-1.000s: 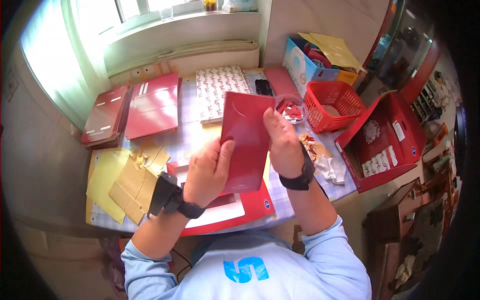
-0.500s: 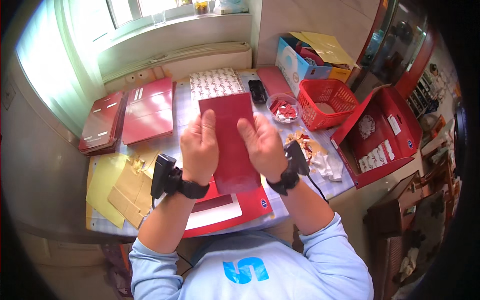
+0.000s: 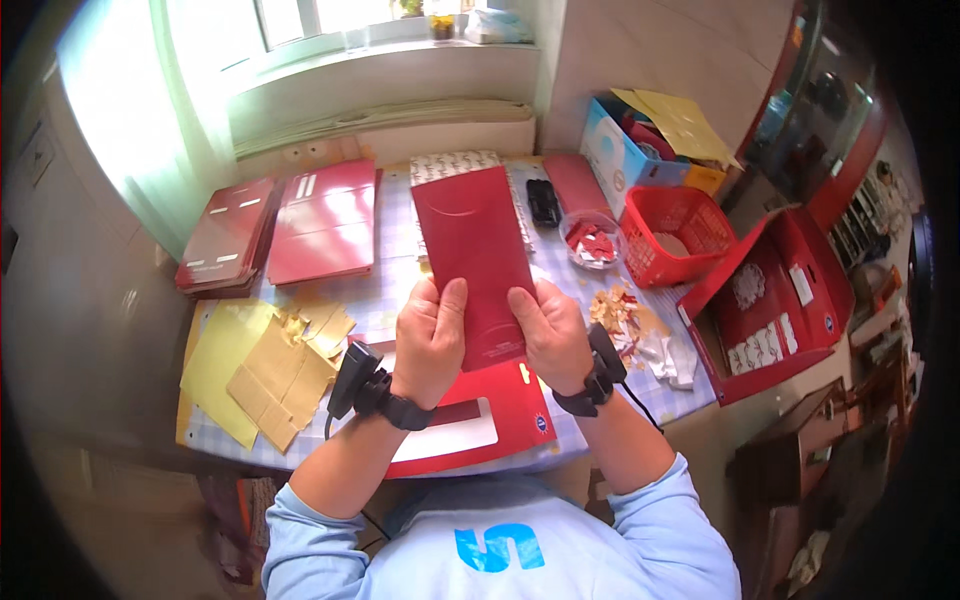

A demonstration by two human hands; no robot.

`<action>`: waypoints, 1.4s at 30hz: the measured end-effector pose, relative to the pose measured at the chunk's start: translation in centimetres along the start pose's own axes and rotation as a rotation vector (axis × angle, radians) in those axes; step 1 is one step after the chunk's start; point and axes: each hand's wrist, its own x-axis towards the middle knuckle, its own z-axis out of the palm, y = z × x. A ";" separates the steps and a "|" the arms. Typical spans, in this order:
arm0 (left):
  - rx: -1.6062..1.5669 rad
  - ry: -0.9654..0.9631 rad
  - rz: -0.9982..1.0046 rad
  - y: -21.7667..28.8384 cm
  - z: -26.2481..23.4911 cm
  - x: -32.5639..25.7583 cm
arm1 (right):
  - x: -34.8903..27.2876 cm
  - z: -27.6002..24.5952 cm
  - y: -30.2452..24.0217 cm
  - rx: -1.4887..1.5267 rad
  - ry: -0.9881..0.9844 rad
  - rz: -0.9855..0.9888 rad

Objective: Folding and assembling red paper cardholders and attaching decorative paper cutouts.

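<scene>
A flat dark red cardboard envelope (image 3: 475,250) with a curved line near each end is held up over the middle of the table. My left hand (image 3: 430,335) grips its left edge near the bottom, thumb on the front. On the opposite edge, my right hand (image 3: 552,335) is closed in the same way. Beneath them, close to my body, lies a larger red printed cardboard sheet (image 3: 522,412) with a white patch, partly covered by my hands and the envelope. Behind the envelope, a white patterned stack (image 3: 440,163) shows in part.
Stacks of red cardboard (image 3: 325,225) stand at the far left, with yellow and brown card scraps (image 3: 283,375) nearer. To the right are a clear tub (image 3: 592,243) of scraps, a red basket (image 3: 672,265), a blue box (image 3: 618,150), an open red box (image 3: 760,300) and crumpled tissue (image 3: 668,358).
Both hands have slid down toward the envelope's lower end. Its top is now higher and tilted slightly left, and its curved lines show clearly. My view has shifted a little.
</scene>
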 end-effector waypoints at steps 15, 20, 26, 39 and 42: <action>0.416 0.592 0.327 6.9 -11.9 0.2 | 7.8 2.8 -3.4 -0.933 -0.243 -0.352; 0.452 0.785 0.450 4.5 -16.8 0.6 | 13.4 7.4 1.2 -0.945 -0.501 -0.358; 0.485 0.791 0.449 3.4 -16.9 0.6 | 15.8 10.7 6.3 -1.115 -0.634 -0.315; 0.499 0.789 0.418 4.1 -17.0 0.4 | 17.1 11.8 6.5 -1.224 -0.739 -0.310; 0.497 0.807 0.416 4.1 -16.8 0.4 | 17.1 11.6 6.8 -1.217 -0.765 -0.312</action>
